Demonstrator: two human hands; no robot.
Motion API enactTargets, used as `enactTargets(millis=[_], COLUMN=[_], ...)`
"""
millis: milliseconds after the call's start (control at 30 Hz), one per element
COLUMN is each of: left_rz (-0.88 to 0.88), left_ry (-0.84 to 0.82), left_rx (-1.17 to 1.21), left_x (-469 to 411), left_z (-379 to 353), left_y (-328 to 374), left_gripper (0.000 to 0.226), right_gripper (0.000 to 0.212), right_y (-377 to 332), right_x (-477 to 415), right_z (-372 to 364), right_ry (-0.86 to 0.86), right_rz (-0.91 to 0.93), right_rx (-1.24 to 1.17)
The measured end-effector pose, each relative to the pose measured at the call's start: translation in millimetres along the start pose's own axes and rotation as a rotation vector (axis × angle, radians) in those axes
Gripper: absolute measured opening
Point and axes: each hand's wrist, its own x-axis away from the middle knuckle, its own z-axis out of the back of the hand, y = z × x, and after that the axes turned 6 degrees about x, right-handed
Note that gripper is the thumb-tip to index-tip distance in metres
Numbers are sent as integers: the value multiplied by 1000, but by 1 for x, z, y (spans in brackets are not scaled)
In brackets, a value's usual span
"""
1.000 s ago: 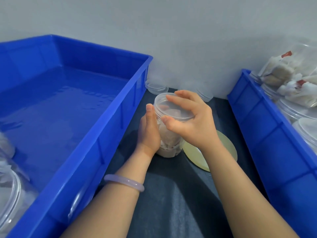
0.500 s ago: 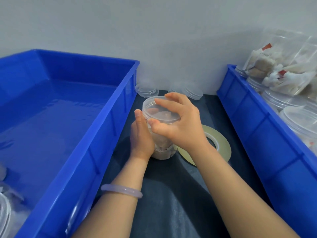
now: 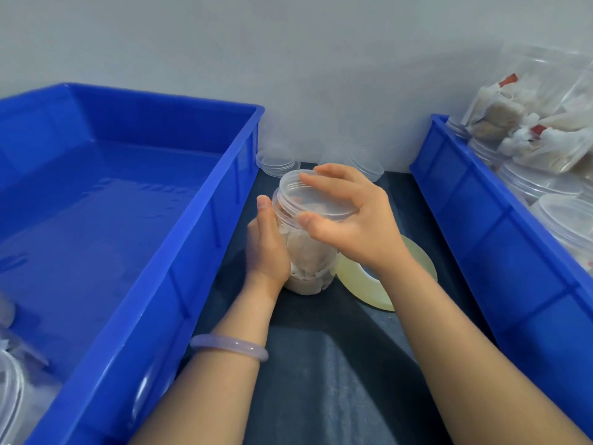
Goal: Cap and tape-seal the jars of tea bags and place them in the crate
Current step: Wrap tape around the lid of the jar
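Note:
A clear plastic jar [image 3: 306, 261] of tea bags stands upright on the dark table between two blue crates. My left hand [image 3: 266, 248] grips the jar's left side, thumb up against its shoulder. On the jar's mouth sits a clear lid [image 3: 295, 191], and my right hand [image 3: 349, 216] holds it from above with fingers and thumb curled round its rim. A roll of clear tape [image 3: 414, 268] lies flat just right of the jar, partly under my right wrist. The large blue crate [image 3: 179, 268] to the left holds capped jars [image 3: 9, 393] at its near left corner.
Loose clear lids [image 3: 276, 162] lie against the wall behind the jar. A second blue crate [image 3: 500, 239] on the right holds several open jars [image 3: 564, 216] and bags of tea bags [image 3: 529, 123]. A grey wall closes off the back.
The camera has shifted slightly. My right hand has turned on the lid, fingers moving round its rim. My left hand keeps its hold on the jar, which stays in place.

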Motion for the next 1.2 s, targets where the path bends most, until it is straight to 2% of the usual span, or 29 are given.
enactTargets(millis=[167,367,633,800,1200], left_rz=[-12,-63,-2,-4,61], left_ry=[63,108,94,103,54], left_rx=[-50,-90,-126,-152,-56], left_x=[0,4,3,5,-2], left_z=[1,-1,1,0,2], left_y=[-3,-2,-2,-3,-4], left_gripper=[52,49,56,60,57], right_gripper=[53,51,47,50,59], right_y=[-1,-3,-5,-4,-4], right_x=[1,0,5,8,7], right_z=[-5,-7,-8,-16,-9], right_ry=[-32,-26,-6,102,-9], right_rz=[69,16,25,34,33], right_rx=[130,153,205,225,278])
